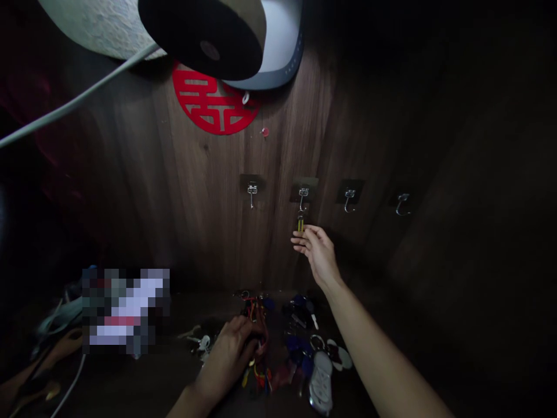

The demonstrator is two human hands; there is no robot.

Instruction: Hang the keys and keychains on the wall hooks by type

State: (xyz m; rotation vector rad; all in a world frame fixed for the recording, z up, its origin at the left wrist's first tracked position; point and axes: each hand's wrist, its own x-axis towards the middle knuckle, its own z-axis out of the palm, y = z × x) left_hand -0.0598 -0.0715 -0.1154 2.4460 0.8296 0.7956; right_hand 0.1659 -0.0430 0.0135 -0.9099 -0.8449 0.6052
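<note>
My right hand [319, 252] is raised to the wooden panel, its fingertips pinching a small yellow-and-dark key tag [300, 223]. The tag's ring meets the lower end of a metal hook [303, 197]; whether it hangs there freely I cannot tell. Lower down, my left hand [235, 348] curls over a bunch of colourful trinkets and keys, its fingers closed around a reddish cord [262, 337]. Left of that hand lie silver keys [202, 342]. To its right are blue key tags [300, 351] and a grey remote fob [321, 383].
More adhesive hooks [349, 200] line the panel in a row. Above hang a red paper-cut ornament [221, 107] and caps [278, 46]. A pale cable [78, 101] crosses the upper left. At lower left are a blurred-out item [126, 310] and wooden-looking pieces [43, 366].
</note>
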